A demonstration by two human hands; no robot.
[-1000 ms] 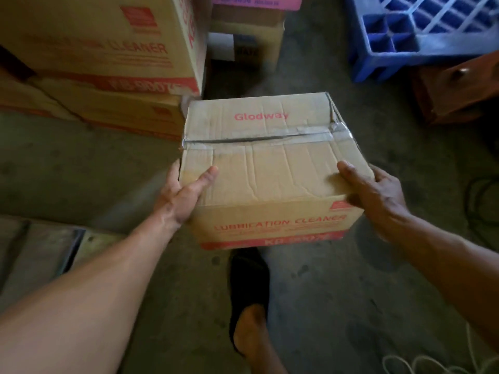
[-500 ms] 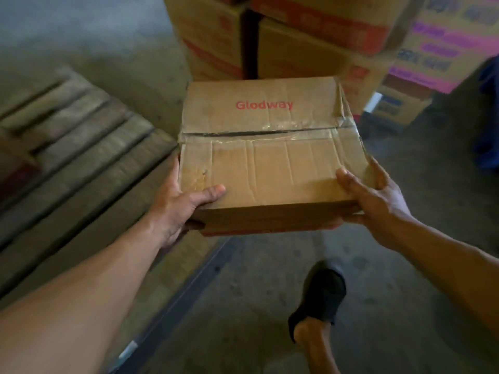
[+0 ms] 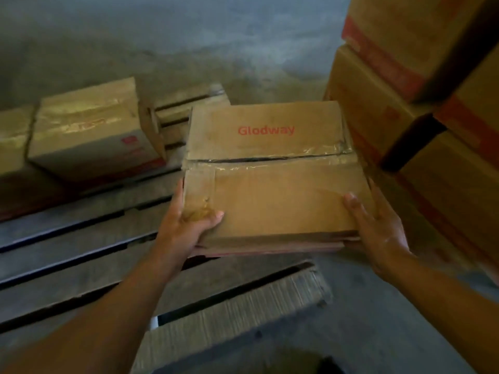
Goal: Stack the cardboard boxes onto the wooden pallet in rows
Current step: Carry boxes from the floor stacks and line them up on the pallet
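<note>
I carry a taped cardboard box (image 3: 272, 168) marked "Glodway" in red, held above the right end of the wooden pallet (image 3: 81, 255). My left hand (image 3: 186, 225) grips its near left corner, thumb on the top face and fingers underneath. My right hand (image 3: 378, 225) grips the near right corner the same way. Two similar boxes stand side by side at the pallet's far left: one (image 3: 91, 136) in full view, the other (image 3: 13, 139) cut off by the frame edge.
A tall stack of cardboard boxes (image 3: 421, 90) with red bands rises close on the right, almost touching the carried box. Grey concrete floor (image 3: 189, 36) lies beyond the pallet. The pallet's slats have dark gaps between them.
I have turned left with the box. The pallet has come under it, the two placed boxes have come into view, and the box stack has slid to the right edge.
</note>
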